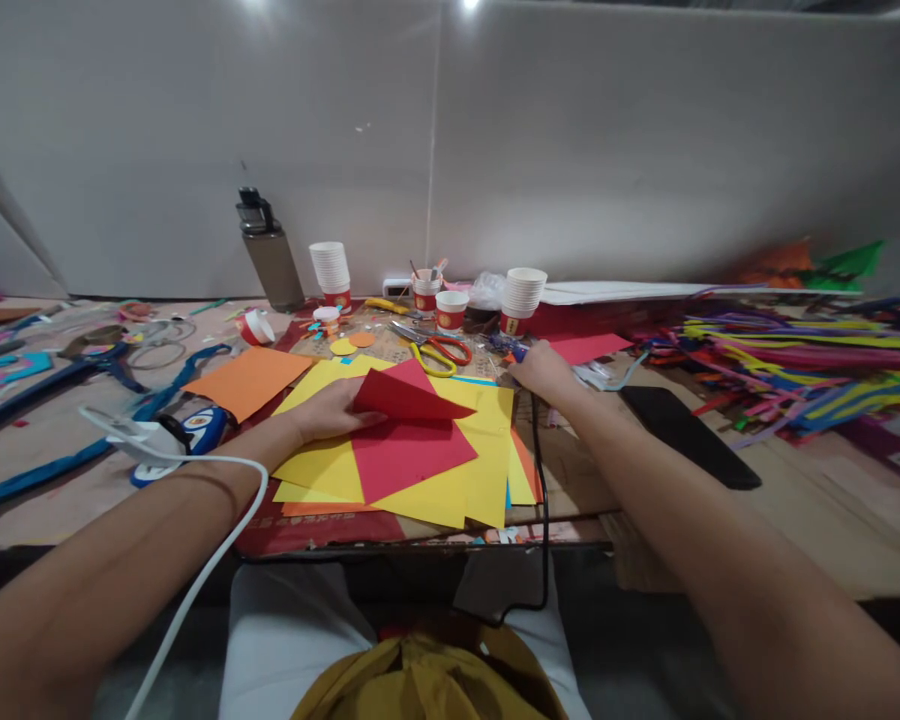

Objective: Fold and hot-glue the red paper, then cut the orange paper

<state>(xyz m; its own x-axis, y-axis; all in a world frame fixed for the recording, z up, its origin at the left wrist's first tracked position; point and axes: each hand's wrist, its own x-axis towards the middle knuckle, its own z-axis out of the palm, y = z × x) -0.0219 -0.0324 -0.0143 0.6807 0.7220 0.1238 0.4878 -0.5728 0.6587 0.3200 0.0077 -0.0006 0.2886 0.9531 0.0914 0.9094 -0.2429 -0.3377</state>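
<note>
A folded sheet of red paper (412, 455) lies on a stack of yellow sheets (487, 440). My left hand (334, 410) grips its upper flap at the left edge, thumb below, and the flap stands partly raised. To the right of the stack, my right hand (544, 370) is closed around a small blue tool (520, 353). A black cord (538, 450) hangs from that hand over the table edge. Most of the tool is hidden by my fingers. Scissors with red and yellow handles (439, 352) lie just behind the paper.
Paper cups (523, 295) are stacked at the back, beside a dark bottle (271, 255). An orange sheet (247, 380) and a white cable (251, 500) are at left. A black phone (686, 435) and coloured strips (810, 365) lie at right.
</note>
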